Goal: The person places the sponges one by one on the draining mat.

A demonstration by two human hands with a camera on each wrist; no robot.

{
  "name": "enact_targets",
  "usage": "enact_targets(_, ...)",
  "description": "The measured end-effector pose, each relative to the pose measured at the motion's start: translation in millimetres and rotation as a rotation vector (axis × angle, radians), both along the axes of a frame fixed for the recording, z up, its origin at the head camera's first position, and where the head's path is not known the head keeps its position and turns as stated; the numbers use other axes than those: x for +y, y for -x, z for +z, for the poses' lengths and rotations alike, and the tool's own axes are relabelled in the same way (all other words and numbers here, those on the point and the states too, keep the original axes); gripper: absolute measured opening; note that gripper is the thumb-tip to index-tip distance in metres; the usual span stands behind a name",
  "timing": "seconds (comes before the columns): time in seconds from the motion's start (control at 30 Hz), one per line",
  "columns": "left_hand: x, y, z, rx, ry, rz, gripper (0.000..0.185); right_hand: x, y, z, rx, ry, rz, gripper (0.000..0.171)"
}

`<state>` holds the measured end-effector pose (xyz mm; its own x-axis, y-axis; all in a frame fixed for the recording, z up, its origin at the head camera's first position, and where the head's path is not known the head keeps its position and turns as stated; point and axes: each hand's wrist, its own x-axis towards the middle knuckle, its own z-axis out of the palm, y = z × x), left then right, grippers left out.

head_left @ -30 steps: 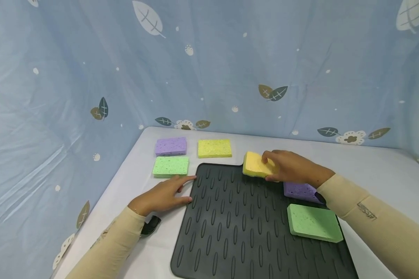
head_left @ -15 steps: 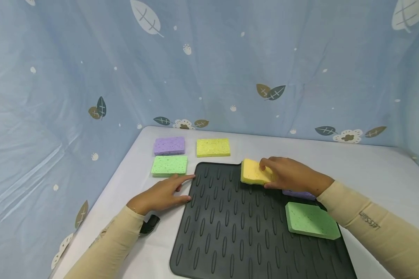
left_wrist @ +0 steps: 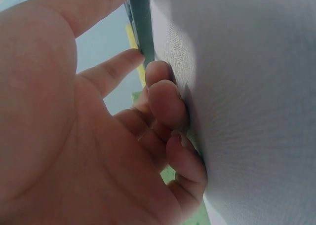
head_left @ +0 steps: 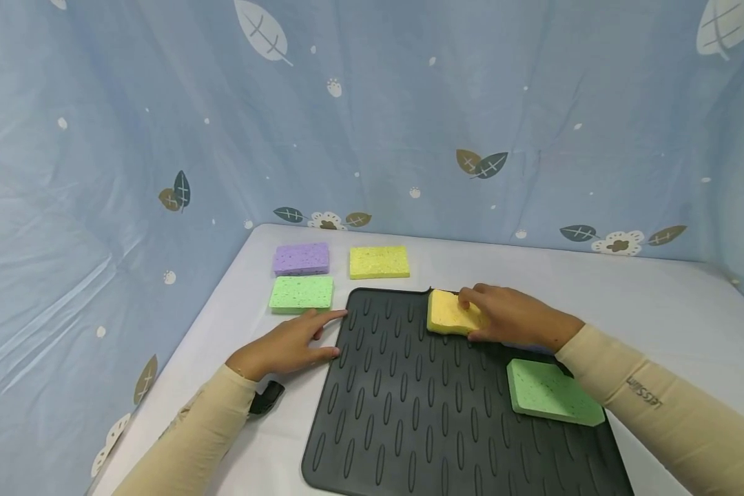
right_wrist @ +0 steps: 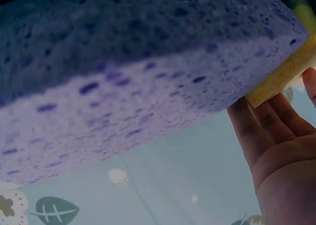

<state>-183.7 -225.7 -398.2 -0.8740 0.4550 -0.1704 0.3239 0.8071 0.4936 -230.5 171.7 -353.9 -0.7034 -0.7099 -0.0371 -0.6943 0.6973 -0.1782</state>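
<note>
Mat (head_left: 409, 413) of dark ribbed rubber is lying nearest, spreading over the white table (head_left: 657, 303). On its right side a green sponge (head_left: 552, 391) is sitting flat, partly under the right forearm. The left hand (head_left: 285, 344) is resting on the table at the mat's left edge — fingers relaxed and fairly straight, the forefinger pointing along the mat's far corner, gripping nothing; the left wrist view is showing those fingers (left_wrist: 165, 94) lying against the white surface. Farther in, the right hand (head_left: 511, 315) is gripping a yellow-orange sponge (head_left: 449, 311), its fingers curling over the top and thumb at the near side, and the sponge is lying at the mat's far edge, near the middle. In the right wrist view a purple sponge (right_wrist: 133, 72) is filling most of the frame, with the yellow-orange sponge (right_wrist: 286, 72) touching it — in the head view this purple one is almost wholly hidden behind the hand. Beyond the mat, near the table's far left corner, a pale green sponge (head_left: 301, 294), a second purple sponge (head_left: 301, 258) and a yellow sponge (head_left: 379, 262) are lying flat, near one another but apart. A blue leaf-patterned curtain (head_left: 372, 124) is hanging behind.
</note>
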Motion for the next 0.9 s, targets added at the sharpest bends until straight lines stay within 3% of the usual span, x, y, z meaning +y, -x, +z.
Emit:
enact_targets(0.63, 1, -1.2, 5.2, -0.026, -0.007, 0.021, 0.071, 0, -2.2, 3.3, -0.051, 0.027, -0.018, 0.044)
enact_targets(0.9, 3, -1.9, 5.2, -0.026, -0.004, 0.022, 0.070, 9, -18.1, 19.6, -0.013, 0.120, -0.135, 0.037)
